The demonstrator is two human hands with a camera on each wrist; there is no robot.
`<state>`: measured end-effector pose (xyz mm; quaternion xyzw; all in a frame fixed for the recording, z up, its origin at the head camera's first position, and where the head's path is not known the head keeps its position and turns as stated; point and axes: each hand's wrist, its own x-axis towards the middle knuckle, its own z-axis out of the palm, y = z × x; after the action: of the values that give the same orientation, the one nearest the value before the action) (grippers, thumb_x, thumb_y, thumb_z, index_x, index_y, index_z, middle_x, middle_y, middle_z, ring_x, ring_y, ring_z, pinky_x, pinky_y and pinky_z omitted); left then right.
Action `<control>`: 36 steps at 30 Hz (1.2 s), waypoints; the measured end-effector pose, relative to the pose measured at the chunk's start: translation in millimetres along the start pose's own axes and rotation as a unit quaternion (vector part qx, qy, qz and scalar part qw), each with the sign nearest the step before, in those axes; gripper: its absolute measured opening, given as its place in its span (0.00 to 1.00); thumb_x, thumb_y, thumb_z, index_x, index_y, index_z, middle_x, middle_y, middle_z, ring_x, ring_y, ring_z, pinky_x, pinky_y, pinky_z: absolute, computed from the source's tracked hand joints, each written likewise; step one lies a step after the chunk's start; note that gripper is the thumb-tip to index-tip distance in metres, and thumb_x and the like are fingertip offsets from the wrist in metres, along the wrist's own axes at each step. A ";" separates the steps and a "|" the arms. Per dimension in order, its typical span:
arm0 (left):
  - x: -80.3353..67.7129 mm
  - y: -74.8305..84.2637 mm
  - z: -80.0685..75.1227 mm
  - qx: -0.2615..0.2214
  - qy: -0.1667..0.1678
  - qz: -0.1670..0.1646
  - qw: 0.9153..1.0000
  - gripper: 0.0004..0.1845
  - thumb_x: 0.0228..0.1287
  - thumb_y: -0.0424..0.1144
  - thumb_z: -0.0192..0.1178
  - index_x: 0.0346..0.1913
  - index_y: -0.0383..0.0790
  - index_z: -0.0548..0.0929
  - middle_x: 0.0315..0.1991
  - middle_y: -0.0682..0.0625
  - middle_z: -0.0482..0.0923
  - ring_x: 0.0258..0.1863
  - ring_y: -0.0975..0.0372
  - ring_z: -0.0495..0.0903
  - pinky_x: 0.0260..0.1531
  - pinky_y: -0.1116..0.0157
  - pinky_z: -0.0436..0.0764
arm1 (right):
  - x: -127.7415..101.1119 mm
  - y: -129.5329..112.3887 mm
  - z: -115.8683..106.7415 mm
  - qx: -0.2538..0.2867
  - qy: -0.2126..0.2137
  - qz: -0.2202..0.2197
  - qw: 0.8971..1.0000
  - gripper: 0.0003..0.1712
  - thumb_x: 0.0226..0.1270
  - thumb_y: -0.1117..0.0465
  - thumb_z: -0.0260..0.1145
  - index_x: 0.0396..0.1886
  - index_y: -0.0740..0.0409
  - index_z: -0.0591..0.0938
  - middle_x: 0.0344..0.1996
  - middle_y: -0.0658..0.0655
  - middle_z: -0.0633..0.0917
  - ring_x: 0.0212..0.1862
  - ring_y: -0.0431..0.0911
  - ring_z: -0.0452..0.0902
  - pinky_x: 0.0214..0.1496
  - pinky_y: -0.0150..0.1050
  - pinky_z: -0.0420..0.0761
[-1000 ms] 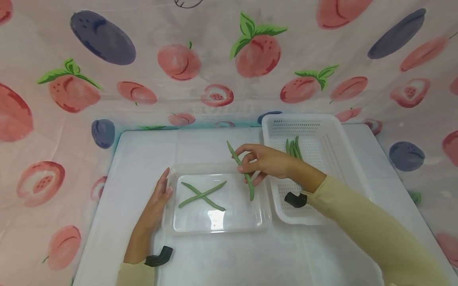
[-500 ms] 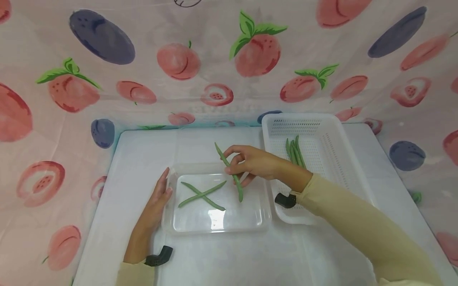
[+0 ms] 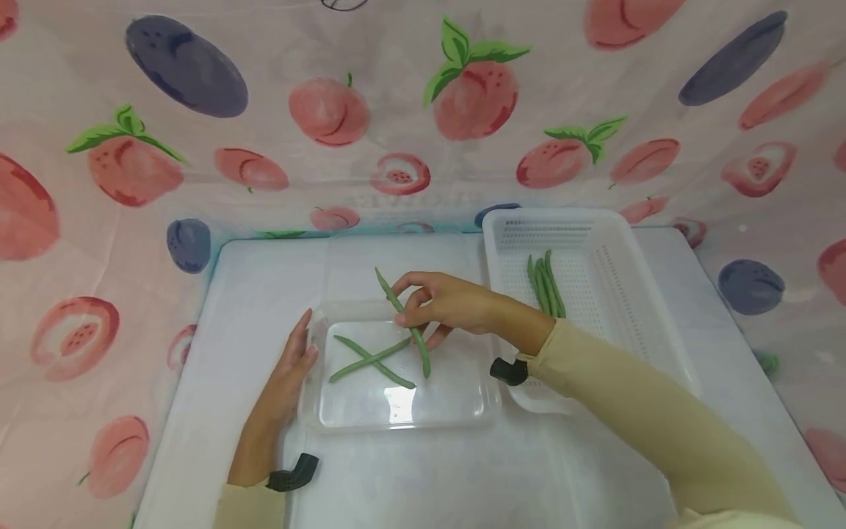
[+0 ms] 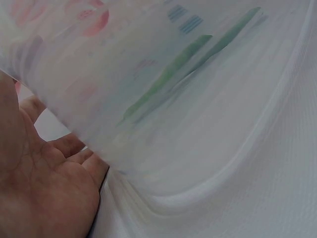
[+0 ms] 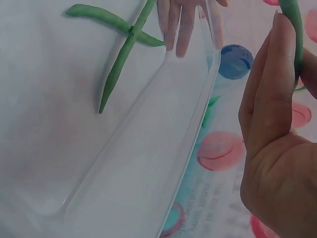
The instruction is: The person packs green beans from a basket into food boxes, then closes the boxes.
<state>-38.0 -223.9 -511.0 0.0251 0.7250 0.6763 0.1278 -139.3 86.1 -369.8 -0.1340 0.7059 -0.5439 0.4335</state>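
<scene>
Over the clear plastic box (image 3: 410, 425), my right hand (image 3: 452, 303) pinches one green bean (image 3: 424, 358) between thumb and fingers, its lower end slanting down toward me. Inside the box, two green beans (image 3: 374, 359) lie crossed on the bottom, left of the held bean. My left hand (image 3: 286, 382) rests against the box's left side with its fingers fairly straight. Through the box wall, the left wrist view shows blurred green beans (image 4: 166, 77). The right wrist view has the pinched bean (image 5: 297, 42) at its upper right edge, partly cut off.
A white perforated basket (image 3: 644, 316) stands right of the box, with several green beans (image 3: 546, 285) at its far left. Both containers sit on a white-covered table (image 3: 396, 481). A fruit-print curtain (image 3: 264, 44) closes off the back and sides.
My right hand has moved left with the green bean, from the box's right edge to over its middle, beside the crossed pair. My left hand has stayed put.
</scene>
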 end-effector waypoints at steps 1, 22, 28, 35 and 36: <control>-0.1 0.3 0.1 0.000 0.001 -0.002 1.000 0.35 0.82 0.40 0.42 0.83 0.63 0.42 0.85 0.50 0.34 0.83 0.44 0.35 0.69 0.26 0.47 | 0.8 -0.3 0.9 -0.002 -0.001 0.000 1.000 0.26 0.69 0.60 0.72 0.63 0.50 0.73 0.36 0.54 0.83 0.36 0.46 0.83 0.32 0.45 0.89; 0.1 1.0 0.8 -0.002 -0.002 -0.006 1.000 0.35 0.83 0.40 0.41 0.83 0.64 0.41 0.85 0.52 0.32 0.83 0.45 0.32 0.69 0.26 0.49 | 16.0 -3.4 12.0 -0.012 -0.031 0.000 0.999 0.26 0.71 0.58 0.70 0.65 0.47 0.72 0.38 0.56 0.82 0.37 0.46 0.82 0.36 0.46 0.89; 0.2 0.3 1.5 -0.002 -0.005 -0.004 1.000 0.35 0.82 0.40 0.41 0.83 0.62 0.41 0.85 0.52 0.32 0.83 0.43 0.34 0.68 0.28 0.55 | 17.5 -4.0 14.1 -0.011 -0.038 0.004 0.999 0.27 0.70 0.59 0.70 0.65 0.48 0.71 0.36 0.55 0.82 0.37 0.47 0.82 0.36 0.46 0.89; 0.6 -1.0 0.5 -0.004 -0.006 0.000 1.000 0.35 0.82 0.40 0.41 0.83 0.60 0.40 0.85 0.53 0.32 0.83 0.45 0.32 0.69 0.28 0.51 | 18.5 -4.5 14.0 -0.009 -0.036 -0.001 0.999 0.26 0.71 0.59 0.70 0.65 0.47 0.71 0.37 0.57 0.81 0.37 0.47 0.81 0.37 0.46 0.89; 0.8 -0.9 0.4 -0.005 -0.007 0.002 1.000 0.35 0.82 0.40 0.41 0.83 0.60 0.40 0.85 0.53 0.32 0.83 0.45 0.32 0.69 0.28 0.51 | 18.6 -4.4 13.7 -0.009 -0.037 0.000 0.999 0.27 0.71 0.59 0.70 0.65 0.47 0.71 0.38 0.57 0.81 0.37 0.47 0.81 0.37 0.46 0.89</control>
<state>-38.6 -223.5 -512.0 0.0301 0.7204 0.6802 0.1318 -141.1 63.3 -375.1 -0.1577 0.6943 -0.5325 0.4578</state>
